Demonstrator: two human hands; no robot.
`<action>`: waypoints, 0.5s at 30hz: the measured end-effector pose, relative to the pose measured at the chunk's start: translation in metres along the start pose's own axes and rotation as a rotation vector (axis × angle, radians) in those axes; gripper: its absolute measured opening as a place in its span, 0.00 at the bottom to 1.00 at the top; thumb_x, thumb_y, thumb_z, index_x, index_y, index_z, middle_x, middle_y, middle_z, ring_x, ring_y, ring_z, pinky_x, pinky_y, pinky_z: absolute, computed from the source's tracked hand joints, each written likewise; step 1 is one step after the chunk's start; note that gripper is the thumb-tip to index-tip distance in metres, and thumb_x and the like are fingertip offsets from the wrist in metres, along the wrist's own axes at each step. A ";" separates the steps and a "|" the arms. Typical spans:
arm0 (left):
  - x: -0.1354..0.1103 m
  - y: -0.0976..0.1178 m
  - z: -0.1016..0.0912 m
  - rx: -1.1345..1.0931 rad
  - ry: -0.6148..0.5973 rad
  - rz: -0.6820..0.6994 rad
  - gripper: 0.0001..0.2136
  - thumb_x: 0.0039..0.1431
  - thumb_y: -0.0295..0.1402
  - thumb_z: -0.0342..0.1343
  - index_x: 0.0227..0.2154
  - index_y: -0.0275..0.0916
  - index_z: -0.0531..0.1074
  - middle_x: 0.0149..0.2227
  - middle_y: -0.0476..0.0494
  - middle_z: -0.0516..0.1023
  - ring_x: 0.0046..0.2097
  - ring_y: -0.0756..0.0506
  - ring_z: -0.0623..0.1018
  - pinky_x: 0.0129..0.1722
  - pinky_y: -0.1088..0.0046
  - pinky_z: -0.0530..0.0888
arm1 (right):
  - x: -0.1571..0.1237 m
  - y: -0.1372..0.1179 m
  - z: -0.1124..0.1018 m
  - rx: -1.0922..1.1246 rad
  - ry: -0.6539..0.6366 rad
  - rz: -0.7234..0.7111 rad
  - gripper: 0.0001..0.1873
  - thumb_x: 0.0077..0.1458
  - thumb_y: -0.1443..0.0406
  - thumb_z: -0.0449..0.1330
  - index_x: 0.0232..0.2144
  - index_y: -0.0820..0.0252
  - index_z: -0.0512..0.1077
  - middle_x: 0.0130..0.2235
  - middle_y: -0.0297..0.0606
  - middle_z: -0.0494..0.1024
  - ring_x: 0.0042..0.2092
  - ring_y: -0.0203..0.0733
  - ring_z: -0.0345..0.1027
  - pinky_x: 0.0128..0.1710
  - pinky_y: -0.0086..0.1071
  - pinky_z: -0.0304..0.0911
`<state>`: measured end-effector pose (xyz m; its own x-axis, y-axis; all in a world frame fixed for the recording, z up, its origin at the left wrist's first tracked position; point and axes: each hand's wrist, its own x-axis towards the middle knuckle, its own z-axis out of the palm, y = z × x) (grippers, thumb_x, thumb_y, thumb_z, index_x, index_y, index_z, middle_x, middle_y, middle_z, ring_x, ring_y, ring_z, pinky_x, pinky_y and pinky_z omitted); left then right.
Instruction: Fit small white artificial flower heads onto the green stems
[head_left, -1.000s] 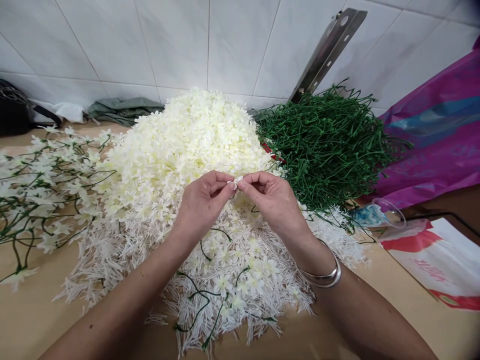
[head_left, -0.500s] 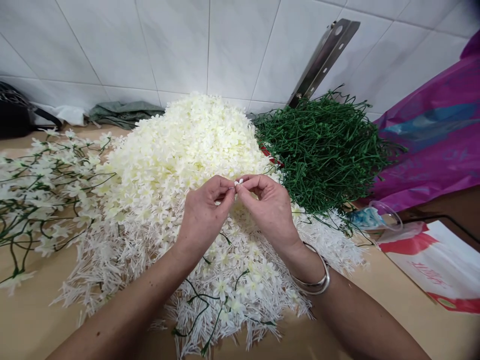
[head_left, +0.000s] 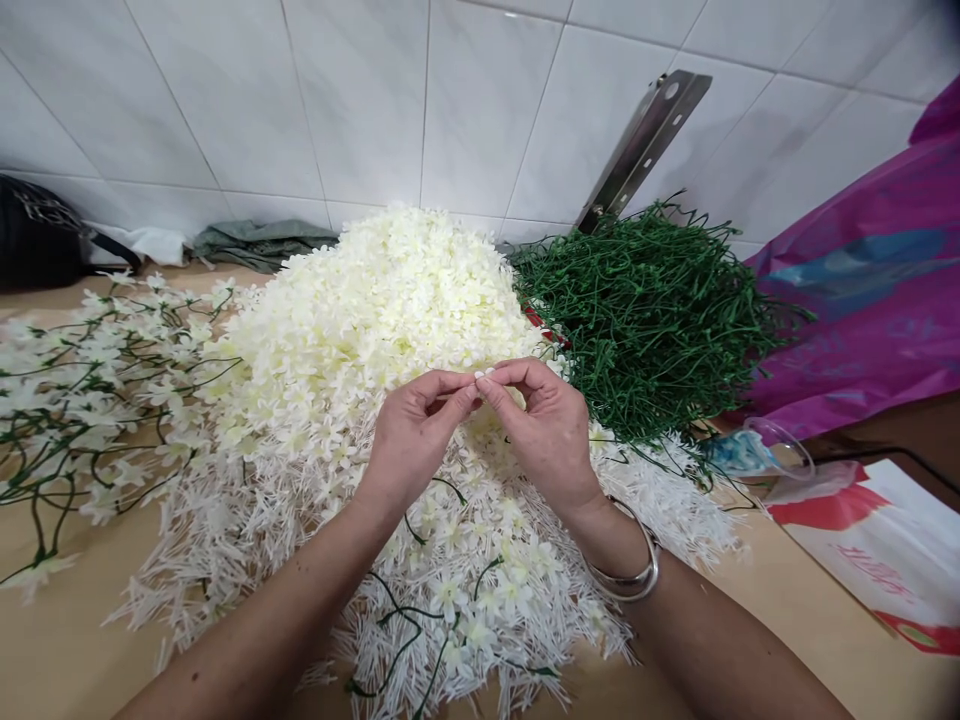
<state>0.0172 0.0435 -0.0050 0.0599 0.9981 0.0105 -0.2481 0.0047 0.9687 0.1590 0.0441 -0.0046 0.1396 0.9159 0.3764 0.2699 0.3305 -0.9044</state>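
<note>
Over the pile, my left hand (head_left: 416, 430) is closed in a pinch, its fingertips meeting those of my right hand. What lies between the left fingers is hidden. My right hand (head_left: 544, 425), also pinching, holds a small white artificial flower (head_left: 485, 373), mostly covered by the fingertips. Behind and below both hands spreads a big heap of white and pale yellow artificial flowers (head_left: 405, 290). Thin white stem-like strands (head_left: 247, 530) lie along its front. Several flowers on dark green stems (head_left: 401, 610) rest on the strands between my forearms.
A bundle of green artificial stems (head_left: 652, 320) sits right of the heap. Flowers on stems (head_left: 105, 390) lie at left. A metal bracket (head_left: 641, 155) stands against the tiled wall. At right are a purple bag (head_left: 862, 270), a clear plastic cup (head_left: 780, 450) and a red-and-white packet (head_left: 877, 560).
The view has tilted up slightly, so everything sits lower in the picture. My fingertips have drawn closer together, and less of the small white flower shows between them.
</note>
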 end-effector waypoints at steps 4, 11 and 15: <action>0.001 0.003 -0.001 -0.100 0.026 -0.117 0.10 0.47 0.38 0.74 0.30 0.38 0.84 0.32 0.47 0.85 0.36 0.49 0.81 0.44 0.72 0.78 | -0.001 -0.004 0.000 -0.091 0.002 -0.111 0.05 0.58 0.68 0.66 0.30 0.55 0.77 0.35 0.35 0.80 0.42 0.42 0.75 0.48 0.38 0.68; 0.001 0.014 0.000 -0.368 0.108 -0.281 0.17 0.33 0.37 0.81 0.27 0.36 0.84 0.31 0.46 0.85 0.35 0.49 0.82 0.43 0.72 0.81 | -0.002 -0.002 -0.002 -0.205 0.020 -0.250 0.05 0.59 0.70 0.66 0.32 0.56 0.78 0.43 0.38 0.79 0.49 0.43 0.74 0.53 0.40 0.68; 0.002 0.014 0.001 -0.436 0.139 -0.339 0.18 0.29 0.34 0.82 0.26 0.35 0.83 0.30 0.46 0.85 0.34 0.48 0.84 0.42 0.72 0.81 | 0.001 -0.004 -0.005 -0.148 0.045 -0.198 0.04 0.57 0.69 0.67 0.31 0.56 0.78 0.43 0.39 0.78 0.49 0.44 0.73 0.54 0.42 0.67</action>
<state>0.0149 0.0458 0.0086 0.0855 0.9350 -0.3442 -0.6152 0.3213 0.7199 0.1628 0.0422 0.0005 0.1111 0.8243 0.5551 0.4328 0.4627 -0.7737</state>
